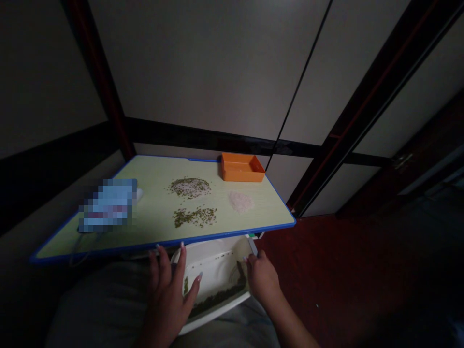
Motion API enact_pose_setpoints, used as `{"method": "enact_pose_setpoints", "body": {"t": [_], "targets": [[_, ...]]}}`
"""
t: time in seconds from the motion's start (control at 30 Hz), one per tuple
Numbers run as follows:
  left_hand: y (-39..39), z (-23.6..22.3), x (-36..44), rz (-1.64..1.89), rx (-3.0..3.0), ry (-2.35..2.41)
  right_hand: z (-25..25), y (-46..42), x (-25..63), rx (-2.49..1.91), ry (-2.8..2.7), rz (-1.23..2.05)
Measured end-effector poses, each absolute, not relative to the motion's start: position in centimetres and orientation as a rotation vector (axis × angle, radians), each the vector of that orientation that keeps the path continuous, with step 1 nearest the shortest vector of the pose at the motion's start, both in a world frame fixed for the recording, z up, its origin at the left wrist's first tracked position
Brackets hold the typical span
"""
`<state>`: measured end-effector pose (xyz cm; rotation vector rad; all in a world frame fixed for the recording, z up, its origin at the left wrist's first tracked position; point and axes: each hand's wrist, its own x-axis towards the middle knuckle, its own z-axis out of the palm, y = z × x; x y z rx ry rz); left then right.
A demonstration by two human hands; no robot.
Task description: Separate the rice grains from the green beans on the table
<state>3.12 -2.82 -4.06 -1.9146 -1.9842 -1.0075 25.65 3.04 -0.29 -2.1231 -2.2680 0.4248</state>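
Observation:
A white basin [210,316] rests on my lap below the table edge. Green grains [217,296] lie along its near side, with a few scattered elsewhere inside. My left hand [170,287] is over the basin's left side, fingers spread and holding nothing. On the right, my right hand [263,279] is closed at the basin's rim, beside a grey strip [253,246] that looks like a handle. Its fingertips are partly hidden. A pale, rounded, see-through shape [240,250] shows inside the basin near that hand; I cannot tell what it is.
On the blue-edged table [152,193] are a mixed pile of green and white grains [190,187], a green pile [194,216] and a white pile [241,201]. An orange box [242,176] stands at the back right. A blurred-out item [110,205] lies left.

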Motion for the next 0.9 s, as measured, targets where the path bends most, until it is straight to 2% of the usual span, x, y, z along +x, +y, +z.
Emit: {"method": "enact_pose_setpoints", "body": {"t": [0.9], "targets": [[-1.9,-3.3,4.1,-0.752,-1.846,-2.190,-0.1,2.5,27.3,-2.077,-2.162,0.501]]}}
